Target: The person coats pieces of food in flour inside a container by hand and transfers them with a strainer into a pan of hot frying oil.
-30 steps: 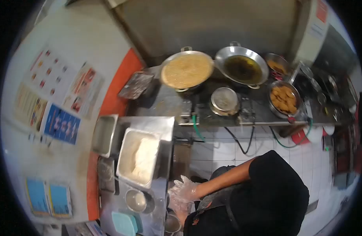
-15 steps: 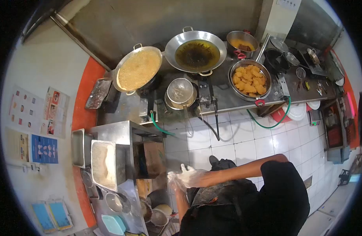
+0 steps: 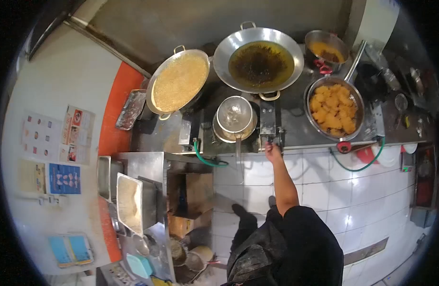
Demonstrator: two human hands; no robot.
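My right hand (image 3: 272, 151) reaches up to the front edge of the stove. Its fingers are closed at a stove knob (image 3: 270, 140) on the burner control below the middle wok; the knob is mostly covered by the fingers. The large wok (image 3: 221, 59) above it holds dark, greenish oil. To the left of the hand, a round strainer (image 3: 234, 114) with a long handle rests over a pot (image 3: 224, 135). No glove shows on the right hand. My left hand is out of sight.
A tilted wok of foamy frying oil (image 3: 180, 81) stands at left. At right, fried pieces (image 3: 336, 109) fill a strainer over a pot, near another pot (image 3: 344, 45). A deep tray of flour (image 3: 130, 202) sits on the left steel table (image 3: 148, 164). Green hoses (image 3: 207, 162) hang below the counter.
My hands were together near my waist in clear plastic gloves. Now the right hand, with no glove showing, is stretched to the stove knob, and the left has left the view. The camera has shifted.
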